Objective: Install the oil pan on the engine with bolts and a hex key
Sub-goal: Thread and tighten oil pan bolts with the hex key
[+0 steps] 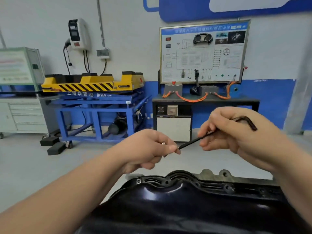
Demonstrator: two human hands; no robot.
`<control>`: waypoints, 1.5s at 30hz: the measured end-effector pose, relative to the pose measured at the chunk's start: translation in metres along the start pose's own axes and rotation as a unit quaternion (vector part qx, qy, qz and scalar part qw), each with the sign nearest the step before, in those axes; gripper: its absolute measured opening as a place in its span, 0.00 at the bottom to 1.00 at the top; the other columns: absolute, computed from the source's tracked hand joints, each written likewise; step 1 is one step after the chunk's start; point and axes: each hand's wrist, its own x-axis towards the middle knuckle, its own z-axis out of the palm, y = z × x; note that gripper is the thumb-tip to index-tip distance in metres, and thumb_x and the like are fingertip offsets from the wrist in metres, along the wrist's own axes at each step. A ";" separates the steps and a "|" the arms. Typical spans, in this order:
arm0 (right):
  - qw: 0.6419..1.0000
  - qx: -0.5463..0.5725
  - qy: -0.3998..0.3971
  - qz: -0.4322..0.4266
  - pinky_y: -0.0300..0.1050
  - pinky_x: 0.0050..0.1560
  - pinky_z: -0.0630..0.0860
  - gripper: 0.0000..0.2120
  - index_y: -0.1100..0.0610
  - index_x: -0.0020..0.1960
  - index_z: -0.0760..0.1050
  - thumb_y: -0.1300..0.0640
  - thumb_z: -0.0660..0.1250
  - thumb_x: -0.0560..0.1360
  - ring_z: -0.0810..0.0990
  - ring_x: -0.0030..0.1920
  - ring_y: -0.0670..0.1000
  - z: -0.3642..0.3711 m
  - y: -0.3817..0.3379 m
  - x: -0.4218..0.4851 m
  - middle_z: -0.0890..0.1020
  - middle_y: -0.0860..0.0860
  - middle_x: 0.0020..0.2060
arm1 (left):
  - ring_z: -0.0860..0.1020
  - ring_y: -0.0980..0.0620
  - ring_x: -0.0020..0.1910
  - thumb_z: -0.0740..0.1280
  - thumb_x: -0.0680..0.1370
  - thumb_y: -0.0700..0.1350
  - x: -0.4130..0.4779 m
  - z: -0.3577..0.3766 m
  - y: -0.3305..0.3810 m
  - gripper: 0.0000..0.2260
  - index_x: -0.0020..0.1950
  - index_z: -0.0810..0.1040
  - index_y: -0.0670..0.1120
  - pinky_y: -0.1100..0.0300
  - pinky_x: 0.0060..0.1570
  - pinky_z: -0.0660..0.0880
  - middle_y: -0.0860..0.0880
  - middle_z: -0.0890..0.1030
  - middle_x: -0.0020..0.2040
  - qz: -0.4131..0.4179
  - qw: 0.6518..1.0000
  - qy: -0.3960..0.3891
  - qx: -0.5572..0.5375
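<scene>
The glossy black oil pan [177, 205] fills the bottom of the view, lying on the grey engine flange [236, 179], with bolt holes along its far rim. Above it my right hand [236, 130] grips a black L-shaped hex key [194, 140], its bent end sticking out past my knuckles. My left hand [145, 149] pinches a small bolt [163, 143] between thumb and fingers, right at the long tip of the hex key. Both hands hover above the pan without touching it.
Across the grey floor stand a blue lift cart [96, 107] with a yellow striped top, a black bench [206, 102] with orange cables and a wiring display board [202, 51], and a grey drawer cabinet [22, 114] at the left.
</scene>
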 end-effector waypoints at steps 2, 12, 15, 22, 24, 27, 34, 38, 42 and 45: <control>0.999 -0.003 -0.033 -0.011 0.42 0.41 0.80 0.03 0.54 0.39 0.80 0.55 0.70 0.69 0.84 0.40 0.55 -0.001 0.003 -0.002 0.84 0.58 0.40 | 0.58 0.58 0.19 0.64 0.78 0.40 -0.002 0.000 -0.010 0.06 0.43 0.80 0.44 0.67 0.18 0.55 0.54 0.68 0.24 0.005 1.000 -0.022 0.009; 0.996 -0.051 -0.060 -0.030 0.42 0.37 0.81 0.06 0.57 0.43 0.77 0.58 0.68 0.67 0.85 0.38 0.57 0.023 -0.004 0.008 0.85 0.59 0.41 | 0.69 0.60 0.23 0.71 0.73 0.41 -0.018 -0.018 -0.026 0.09 0.36 0.79 0.54 0.68 0.24 0.63 0.59 0.77 0.27 0.093 0.983 -0.045 0.154; 0.989 -0.117 -0.088 -0.015 0.44 0.39 0.82 0.06 0.57 0.44 0.75 0.55 0.66 0.69 0.85 0.40 0.55 0.032 -0.010 0.010 0.86 0.55 0.41 | 0.72 0.65 0.28 0.74 0.70 0.43 -0.019 -0.015 -0.025 0.10 0.36 0.77 0.56 0.75 0.31 0.65 0.63 0.77 0.29 0.127 0.967 -0.040 0.216; 0.952 -0.273 -0.137 -0.027 0.43 0.44 0.82 0.05 0.52 0.42 0.74 0.60 0.63 0.74 0.85 0.39 0.46 0.048 -0.023 0.010 0.85 0.46 0.40 | 0.70 0.63 0.28 0.75 0.69 0.43 -0.020 -0.011 -0.029 0.15 0.30 0.76 0.60 0.68 0.34 0.67 0.57 0.79 0.32 0.160 0.966 -0.022 0.201; 0.949 -0.284 -0.139 -0.022 0.43 0.44 0.82 0.04 0.50 0.42 0.75 0.57 0.63 0.73 0.85 0.39 0.45 0.051 -0.023 0.008 0.85 0.46 0.40 | 0.71 0.62 0.29 0.75 0.69 0.43 -0.019 -0.010 -0.029 0.15 0.30 0.76 0.61 0.68 0.34 0.67 0.58 0.78 0.32 0.162 0.967 -0.023 0.196; 0.947 -0.292 -0.135 -0.021 0.43 0.45 0.81 0.04 0.48 0.41 0.74 0.56 0.62 0.72 0.84 0.39 0.44 0.054 -0.024 0.006 0.85 0.47 0.40 | 0.71 0.62 0.30 0.76 0.68 0.42 -0.017 -0.008 -0.029 0.16 0.29 0.76 0.60 0.67 0.35 0.68 0.55 0.79 0.32 0.172 0.965 -0.018 0.197; 0.934 -0.322 -0.146 -0.050 0.37 0.40 0.80 0.07 0.52 0.43 0.76 0.63 0.63 0.75 0.83 0.36 0.40 0.061 -0.023 0.005 0.84 0.44 0.38 | 0.76 0.49 0.36 0.76 0.68 0.41 -0.013 -0.008 -0.030 0.06 0.36 0.80 0.47 0.54 0.44 0.74 0.44 0.82 0.37 0.187 0.963 -0.006 0.195; 0.939 -0.309 -0.147 -0.041 0.37 0.40 0.80 0.07 0.54 0.44 0.75 0.64 0.62 0.76 0.83 0.37 0.41 0.060 -0.020 0.006 0.84 0.44 0.39 | 0.75 0.55 0.34 0.76 0.68 0.39 -0.015 -0.008 -0.031 0.05 0.36 0.81 0.44 0.59 0.40 0.72 0.46 0.80 0.34 0.194 0.962 -0.017 0.191; 0.934 -0.316 -0.164 -0.028 0.39 0.42 0.80 0.06 0.55 0.45 0.74 0.64 0.61 0.77 0.83 0.37 0.41 0.062 -0.019 0.004 0.84 0.45 0.40 | 0.70 0.60 0.29 0.76 0.68 0.39 -0.015 -0.009 -0.029 0.11 0.31 0.77 0.49 0.64 0.34 0.69 0.53 0.76 0.28 0.194 0.956 -0.029 0.217; 0.928 -0.328 -0.178 -0.020 0.38 0.44 0.79 0.09 0.53 0.44 0.74 0.65 0.61 0.77 0.83 0.38 0.41 0.063 -0.019 0.003 0.83 0.44 0.41 | 0.70 0.63 0.27 0.75 0.68 0.39 -0.017 -0.008 -0.024 0.18 0.28 0.72 0.58 0.73 0.31 0.64 0.60 0.74 0.25 0.204 0.945 -0.038 0.251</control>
